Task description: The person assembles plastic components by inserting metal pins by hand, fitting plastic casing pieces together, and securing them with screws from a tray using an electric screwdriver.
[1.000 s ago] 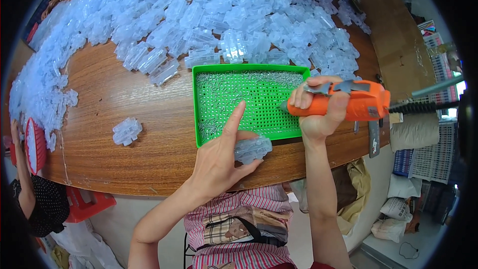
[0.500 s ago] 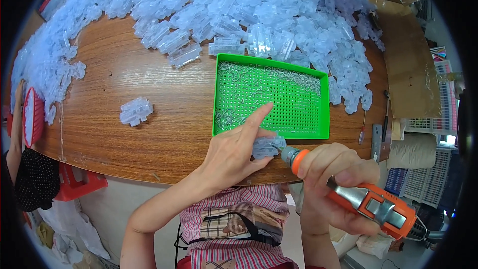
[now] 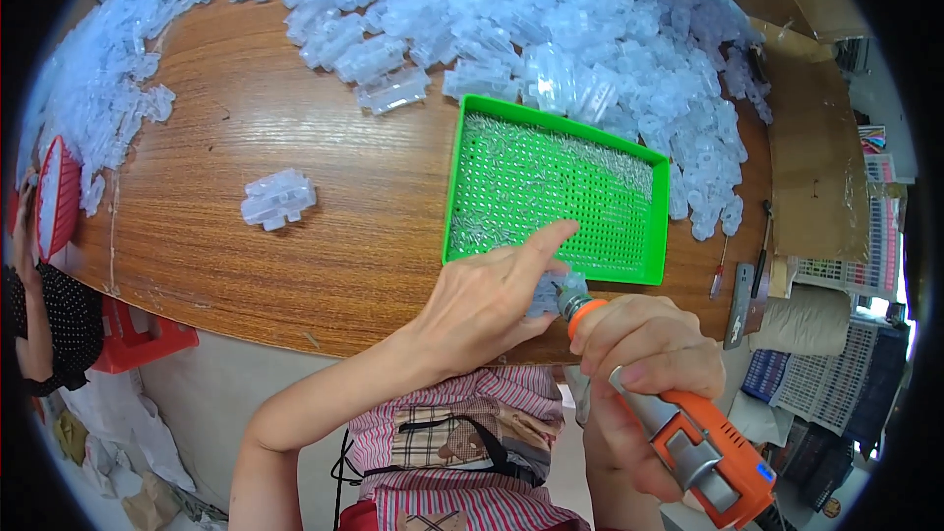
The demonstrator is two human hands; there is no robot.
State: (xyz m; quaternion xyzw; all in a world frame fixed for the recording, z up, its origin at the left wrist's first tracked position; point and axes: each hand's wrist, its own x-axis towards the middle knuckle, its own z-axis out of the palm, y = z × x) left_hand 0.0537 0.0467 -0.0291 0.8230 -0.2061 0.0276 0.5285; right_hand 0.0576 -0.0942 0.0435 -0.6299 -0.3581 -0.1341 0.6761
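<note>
My left hand [image 3: 489, 300] grips a clear plastic part [image 3: 545, 297] at the table's near edge, index finger stretched over the green tray. Most of that part is hidden by the hand and the tool. An orange electric screwdriver [image 3: 703, 457] is wrapped in my right hand [image 3: 654, 346], its tip against the part. The green perforated tray [image 3: 661, 226], holding many small silver screws [image 3: 492, 152], lies just beyond my hands. Another clear plastic part [image 3: 279, 199] rests alone on the wood to the left.
A large heap of clear plastic parts [image 3: 442, 10] covers the far side of the wooden table [image 3: 226, 275]. At the right lie a small screwdriver [image 3: 720, 270] and a grey flat tool [image 3: 737, 307]. A co-worker's arm [image 3: 34, 305] reaches beside a red basket [image 3: 64, 202] at left.
The screwdriver's body has swung downward and left, while its tip stays at the part. My head view has shifted slightly; my left hand still grips the part.
</note>
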